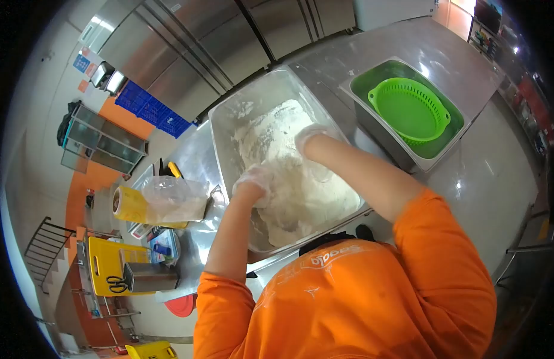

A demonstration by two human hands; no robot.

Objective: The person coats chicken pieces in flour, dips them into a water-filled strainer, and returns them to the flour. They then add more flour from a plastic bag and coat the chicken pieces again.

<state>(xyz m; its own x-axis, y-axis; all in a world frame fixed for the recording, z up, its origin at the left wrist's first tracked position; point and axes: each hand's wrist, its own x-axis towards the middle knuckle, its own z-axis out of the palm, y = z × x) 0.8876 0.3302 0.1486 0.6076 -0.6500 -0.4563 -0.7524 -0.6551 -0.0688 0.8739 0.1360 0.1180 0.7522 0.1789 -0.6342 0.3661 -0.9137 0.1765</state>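
A large, pale rectangular tub (226,122) stands in front of me on a metal table. White, flour-like powder (319,194) covers its bottom, heaped toward the far end. Both my hands wear clear plastic gloves and reach down into the tub. My left hand (256,179) is at the powder near the tub's left side. Over toward the right wall, my right hand (311,137) touches or hovers just above the powder. The fingers of both hands are blurred or hidden, so I cannot make out whether they hold any powder.
Right of the tub, a deep steel pan (378,128) holds a green colander (411,110). On the left are a yellow roll (130,204), a clear plastic bag (175,194), a yellow cutting board (103,263) and scissors (116,284) by a metal box (151,277). Steel cabinets (229,36) stand behind.
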